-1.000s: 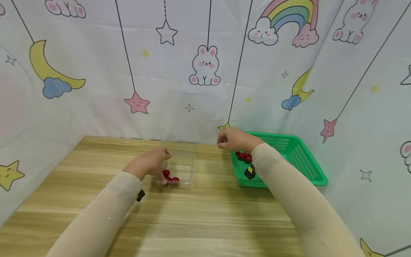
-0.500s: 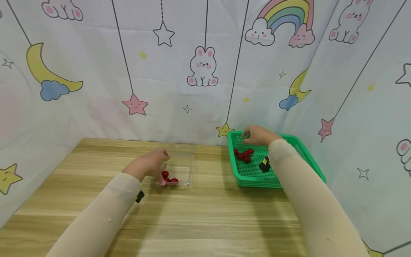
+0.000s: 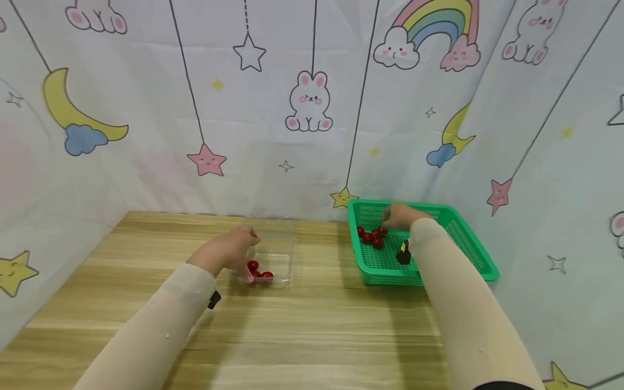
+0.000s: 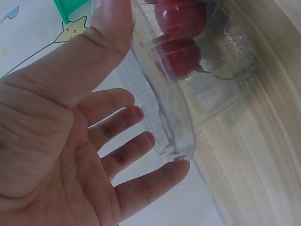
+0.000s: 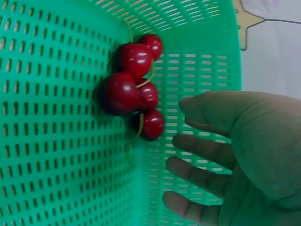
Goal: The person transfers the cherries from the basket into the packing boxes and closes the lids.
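Note:
My left hand [image 3: 226, 251] rests at the left side of a clear plastic box [image 3: 291, 260]. In the left wrist view its fingers are extended, with the little fingertip right at the box's rim [image 4: 181, 136]. Several red cherries [image 4: 181, 16] lie in the box. Inside the green basket [image 3: 359, 260], my right hand [image 3: 401, 216] is lowered close to a cluster of cherries [image 3: 377, 242]. The right wrist view shows nothing between its spread fingers and thumb, which are apart from the stemmed cherries [image 5: 134, 60].
The wooden table [image 3: 312, 336] carries both the box and the basket, with bare wood between them. Behind them hangs a white patterned curtain [image 3: 253, 119], which also runs along both sides. The basket's slotted wall [image 5: 207, 80] rises around the right hand.
My right hand has moved right from over the basket's left rim, then down into the basket beside the cherries. The left hand has stayed at the box.

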Motion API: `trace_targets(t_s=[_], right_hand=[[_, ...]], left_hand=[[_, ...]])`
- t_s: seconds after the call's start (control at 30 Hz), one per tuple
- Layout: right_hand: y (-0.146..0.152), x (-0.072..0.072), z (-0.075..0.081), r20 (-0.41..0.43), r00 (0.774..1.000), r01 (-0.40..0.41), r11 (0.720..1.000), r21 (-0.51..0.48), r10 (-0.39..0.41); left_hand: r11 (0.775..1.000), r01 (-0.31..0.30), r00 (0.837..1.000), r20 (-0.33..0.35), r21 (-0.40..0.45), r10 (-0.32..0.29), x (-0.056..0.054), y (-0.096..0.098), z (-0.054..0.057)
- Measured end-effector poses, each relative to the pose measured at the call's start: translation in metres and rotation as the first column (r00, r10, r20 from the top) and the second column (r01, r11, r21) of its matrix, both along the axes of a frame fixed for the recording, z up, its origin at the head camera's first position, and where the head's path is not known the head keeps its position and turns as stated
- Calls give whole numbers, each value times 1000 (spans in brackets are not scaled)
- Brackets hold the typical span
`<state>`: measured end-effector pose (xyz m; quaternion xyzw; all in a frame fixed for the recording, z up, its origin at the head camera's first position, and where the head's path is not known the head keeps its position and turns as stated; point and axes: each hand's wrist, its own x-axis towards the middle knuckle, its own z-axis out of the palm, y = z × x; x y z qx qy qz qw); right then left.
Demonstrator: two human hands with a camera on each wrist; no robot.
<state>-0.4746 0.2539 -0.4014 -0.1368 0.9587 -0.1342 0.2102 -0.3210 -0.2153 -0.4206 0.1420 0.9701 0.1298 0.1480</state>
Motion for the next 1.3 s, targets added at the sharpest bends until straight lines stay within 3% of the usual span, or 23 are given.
trace_targets(t_s=[0.2,0.33,0.53,0.73,0.97,1.3], right_hand=[[0,-4,-12,57,998,3,1000,29,-4],[-2,-5,-17,44,999,-27,998,56,25],[-3,2,-21,61,997,48,999,26,-50],[-2,7,-22,23,999,42,999,32,-43],[-6,5,-15,-21,1000,-13,996,84,15],[-16,12,7,-47,998,-44,998,50,46]], left_hand=[[1000,9,1000,-10,2,-8,2,3,1],[1000,8,1000,-12,0,-8,3,4,1],[1000,4,1000,-3,12,-4,1,4,1],[1000,6,1000,-12,-3,-6,-2,5,1],[1000,1,1000,-16,-11,-2,-1,4,1],[1000,6,1000,-14,-16,-6,3,1,0]])
